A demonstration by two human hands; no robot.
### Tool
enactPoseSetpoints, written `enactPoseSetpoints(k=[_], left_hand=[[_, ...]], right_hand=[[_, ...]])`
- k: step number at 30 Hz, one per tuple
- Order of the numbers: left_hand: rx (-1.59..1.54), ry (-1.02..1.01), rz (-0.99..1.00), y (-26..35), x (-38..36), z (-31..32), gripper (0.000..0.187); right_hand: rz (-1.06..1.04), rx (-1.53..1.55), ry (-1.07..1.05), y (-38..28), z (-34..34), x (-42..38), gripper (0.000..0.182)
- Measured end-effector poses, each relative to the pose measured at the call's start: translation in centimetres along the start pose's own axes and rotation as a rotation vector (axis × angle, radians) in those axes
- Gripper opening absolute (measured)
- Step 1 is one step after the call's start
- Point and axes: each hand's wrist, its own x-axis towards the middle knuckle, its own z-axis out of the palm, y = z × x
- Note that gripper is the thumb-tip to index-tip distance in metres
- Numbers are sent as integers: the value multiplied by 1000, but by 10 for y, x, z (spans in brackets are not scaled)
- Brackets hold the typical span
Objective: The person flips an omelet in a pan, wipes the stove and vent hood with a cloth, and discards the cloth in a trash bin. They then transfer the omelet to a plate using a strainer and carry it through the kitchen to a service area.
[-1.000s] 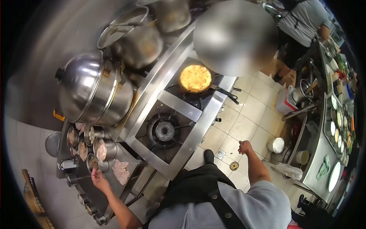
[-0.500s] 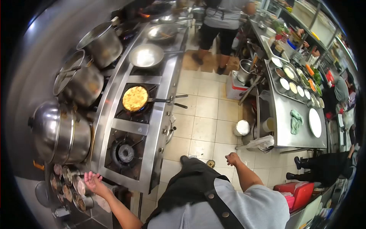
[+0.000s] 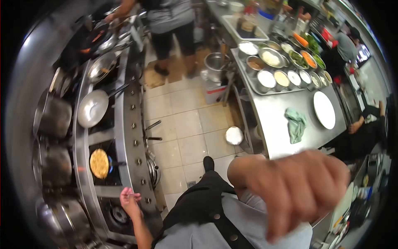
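My left hand (image 3: 130, 199) hangs over the front edge of the stove, near the closest burner (image 3: 119, 213). Its fingers are loosely bent and apart, with nothing in them. Large and slightly blurred, my right hand (image 3: 294, 186) is raised close to the camera with its fingers curled down. Its palm is hidden, and nothing shows in it. Beyond my left hand, a flat golden round of food (image 3: 99, 164) lies in a pan over a blue flame. A green cloth (image 3: 295, 125) and a white oval plate (image 3: 324, 110) lie on the steel counter (image 3: 271, 120).
An empty wok (image 3: 93, 108) rests on the stove, with large pots (image 3: 54, 164) behind. A tray (image 3: 265, 91) of filled steel bowls stands on the counter. A co-worker (image 3: 172, 29) stands in the aisle ahead. On the floor is a white-topped container (image 3: 234, 135).
The view has turned right and moved forward along the stove. My right hand has risen close to the camera. My left hand has moved from beside the containers to the stove's front edge.
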Motion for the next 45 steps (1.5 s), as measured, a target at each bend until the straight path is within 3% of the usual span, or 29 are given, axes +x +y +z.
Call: enactPoseSetpoints(k=[2,3,4,6,15,21,22,23,24,25,26,28,29,32,37,41,45], left_hand=[[69,-156,0,-3,22,43,34],[68,-164,-2,-3,33,64,34],[79,-226,13,1,44,85,35],[103,-279,36,16,57,121,34],[23,-268,14,51,134,220,30],[-120,-218,11,73,227,268,25],[-144,-220,36,77,250,272,23],[-142,-196,33,80,275,277,21],[-116,-175,34,92,296,281,21],[-154,-169,76,95,323,283,20],[-184,-168,110,98,348,283,19],[-86,-82,113,124,396,284,17],[-31,-32,109,142,418,285,16],[145,60,281,120,522,287,10],[519,244,214,170,638,314,16],[718,311,99,174,727,342,20],[917,331,-149,172,782,371,27]], right_hand=[[-12,20,-43,-24,-7,24,13],[28,4,-128,-31,-21,28,9],[32,7,-125,-39,-26,33,9],[166,23,151,-48,-30,38,17],[152,185,160,-6,-139,35,12],[243,340,76,73,-251,35,7],[223,314,57,91,-277,31,17],[287,-167,197,86,-295,6,39],[346,-395,202,115,-333,-5,26],[714,-817,359,121,-355,-8,26],[810,-999,388,142,-392,-24,26],[1222,-987,551,167,-463,-49,21],[1299,-923,615,177,-492,-68,20],[1491,-782,764,199,-557,-139,21],[1891,-783,528,200,-604,-264,24],[2123,-646,452,191,-653,-308,22],[2117,-746,430,180,-730,-312,24]])
